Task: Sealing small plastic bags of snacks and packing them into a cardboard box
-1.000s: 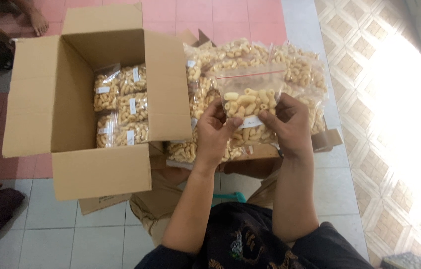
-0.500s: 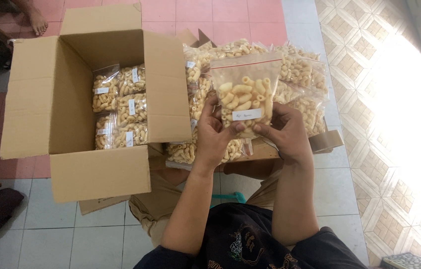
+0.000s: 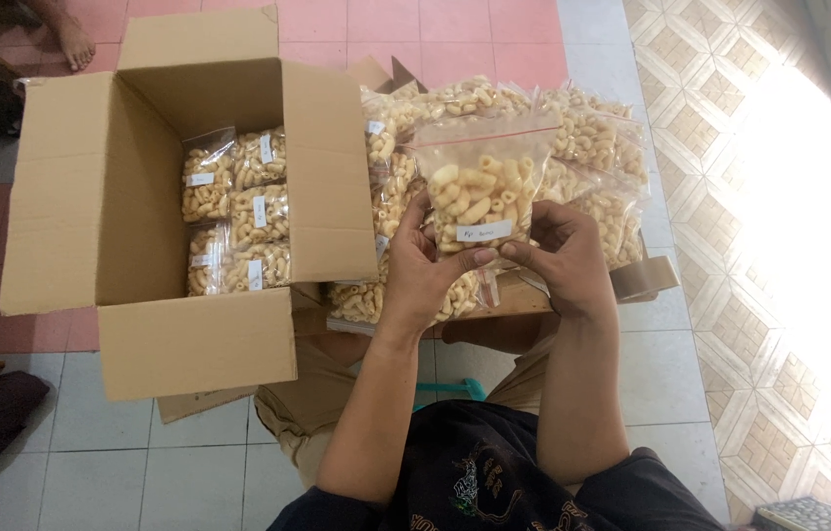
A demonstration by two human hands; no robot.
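Snack bag [image 3: 482,187] held upright by both hands; cardboard box [image 3: 61,197] holds more.

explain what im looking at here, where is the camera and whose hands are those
The camera sits on a person's head and looks down, so the two bare arms belong to the wearer. The left hand and the right hand together hold up a clear snack bag with a small white label. Behind it lies a pile of similar bags on flattened cardboard. To the left stands an open cardboard box on the tiled floor, with more filled bags packed inside. At the top left, another person's bare foot shows.
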